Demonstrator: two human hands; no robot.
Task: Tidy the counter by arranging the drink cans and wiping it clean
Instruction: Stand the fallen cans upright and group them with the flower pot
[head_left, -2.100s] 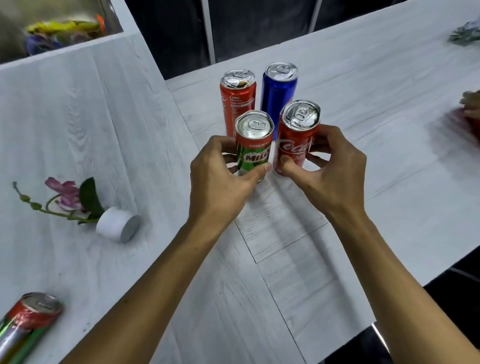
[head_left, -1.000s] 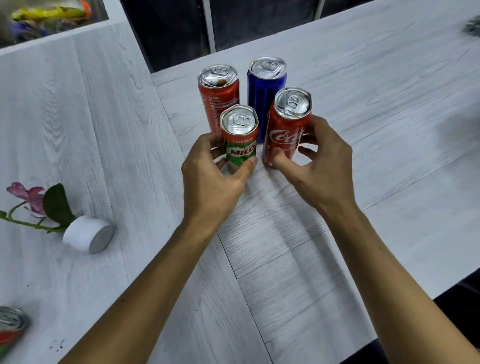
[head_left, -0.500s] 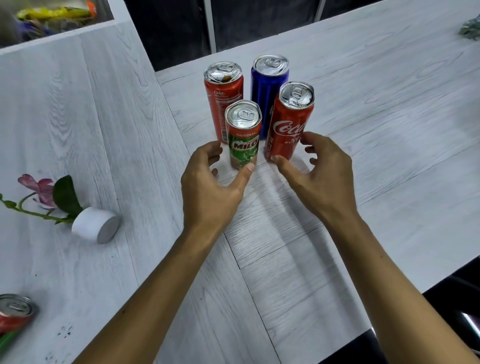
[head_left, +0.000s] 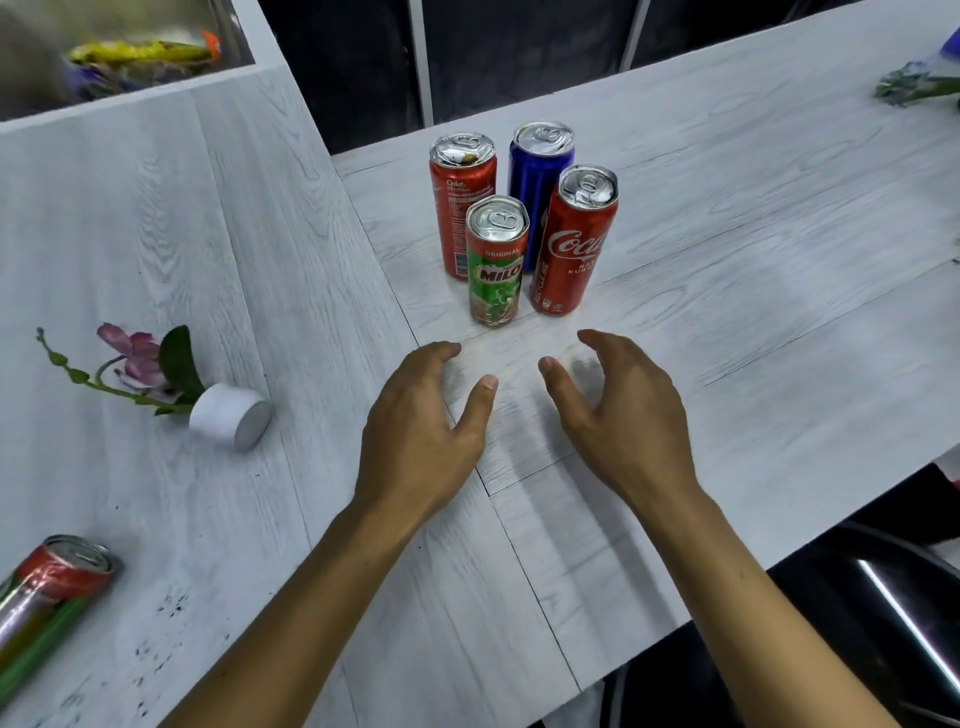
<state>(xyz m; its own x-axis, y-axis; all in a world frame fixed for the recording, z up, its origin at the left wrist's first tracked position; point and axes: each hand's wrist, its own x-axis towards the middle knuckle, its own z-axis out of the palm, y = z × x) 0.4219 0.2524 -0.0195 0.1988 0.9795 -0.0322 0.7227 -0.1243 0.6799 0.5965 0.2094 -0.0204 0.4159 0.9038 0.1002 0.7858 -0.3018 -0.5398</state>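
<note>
Several cans stand upright in a tight cluster on the white counter (head_left: 727, 270): a green Milo can (head_left: 496, 270) front left, a red Coca-Cola can (head_left: 574, 244) front right, a second red Coke can (head_left: 460, 202) back left and a blue can (head_left: 535, 176) back right. My left hand (head_left: 423, 431) and my right hand (head_left: 618, 415) hover just in front of the cluster, fingers loosely curved, holding nothing and apart from the cans. Another red and green can (head_left: 47, 597) lies at the lower left edge.
A white roll-shaped pot (head_left: 228, 415) lies tipped on its side with a pink flower sprig (head_left: 130, 364). Dark specks (head_left: 166, 608) dot the counter near the lying can. Greenery (head_left: 909, 85) sits at the far right. The counter's front edge drops off at the lower right.
Both hands let go of the Milo and Coca-Cola cans and drew back toward me. The cans stay standing in their cluster.
</note>
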